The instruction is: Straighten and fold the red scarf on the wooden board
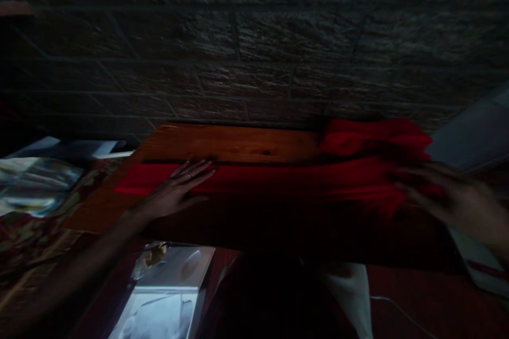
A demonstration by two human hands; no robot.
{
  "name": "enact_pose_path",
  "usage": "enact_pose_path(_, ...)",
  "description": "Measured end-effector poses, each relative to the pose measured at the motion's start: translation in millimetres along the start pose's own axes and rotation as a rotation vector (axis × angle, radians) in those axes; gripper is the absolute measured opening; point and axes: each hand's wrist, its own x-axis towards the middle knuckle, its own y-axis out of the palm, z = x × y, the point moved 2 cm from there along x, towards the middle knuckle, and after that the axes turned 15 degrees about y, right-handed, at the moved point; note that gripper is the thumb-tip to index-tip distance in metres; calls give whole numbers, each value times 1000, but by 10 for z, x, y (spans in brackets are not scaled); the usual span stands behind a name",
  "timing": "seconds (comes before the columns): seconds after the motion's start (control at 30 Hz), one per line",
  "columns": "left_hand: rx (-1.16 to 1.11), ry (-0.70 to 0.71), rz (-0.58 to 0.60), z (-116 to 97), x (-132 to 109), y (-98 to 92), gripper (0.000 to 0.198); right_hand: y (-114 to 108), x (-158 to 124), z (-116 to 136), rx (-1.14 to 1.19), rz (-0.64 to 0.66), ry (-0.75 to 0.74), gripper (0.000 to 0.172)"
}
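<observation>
A long strip of red cloth [278, 180] lies along a brown wooden board [238, 140], its right end bunched into a loose red heap [374, 135]. My left hand [178, 190] rests flat on the strip near its left end, fingers spread, with a ring on one finger. At the right end, my right hand [449, 196] is over the cloth and blurred by motion. Its fingers look stretched out and apart, and red fabric shows between them. Whether those fingertips press on the cloth is not clear. Deep shadow hides the board's near side.
A dark brick-patterned wall [258, 37] rises behind the board. Left of it, a clear plastic package [35, 185] lies on a patterned rug [24, 238]. Below the board's front edge is a pale box [175, 270]. A thin white cable [397, 310] runs across the reddish floor [433, 291].
</observation>
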Motion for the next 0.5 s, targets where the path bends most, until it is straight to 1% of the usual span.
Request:
enact_pose_path(0.03, -13, 14, -23, -30, 40, 8, 64, 67, -42, 22, -71, 94, -124, 41)
enact_pose_path(0.07, -26, 28, -45, -54, 67, 17, 63, 125, -79, 35, -160, 134, -229, 39)
enact_pose_path(0.1, -37, 46, -64, -73, 85, 31, 62, 170, -111, 38, -260, 155, -310, 37)
enact_pose_path(0.13, -43, 68, -84, -89, 98, 47, 60, 195, -133, 33, -355, 142, -359, 35)
enact_pose_path(0.2, -38, 112, -130, -118, 126, 86, 58, 195, -157, 9, -492, 97, -377, 31)
enact_pose_path(0.3, -21, 135, -198, -183, 221, 129, 57, 162, -174, -6, -559, 36, -383, 29)
enact_pose_path(0.4, -14, 150, -265, -292, 380, 140, 55, 180, -197, 6, -527, -53, -419, 29)
enact_pose_path(0.5, -43, 209, -277, -397, 498, 178, 49, 203, -240, 1, -422, -146, -468, 28)
